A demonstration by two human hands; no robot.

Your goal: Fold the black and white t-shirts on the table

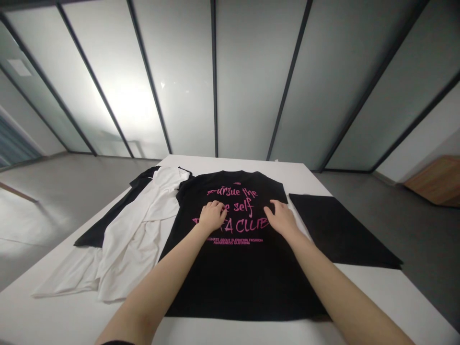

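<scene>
Your left hand (212, 216) and right hand (281, 219) rest palm-down on a pink-printed black T-shirt (244, 282), fingers slightly curled and pinching nothing. The shirt lies on a white table (395, 292), with a white garment (132, 239) just left and a black cloth (341, 230) just right; dragging your hands could wrinkle it or push it into them.

the left hand (212, 216) sits palm down, fingers curled inward, and the right hand (281, 219) lies palm down, fingers loosely spread. the bare left forearm (158, 282) and right forearm (341, 292) angle inward.
</scene>
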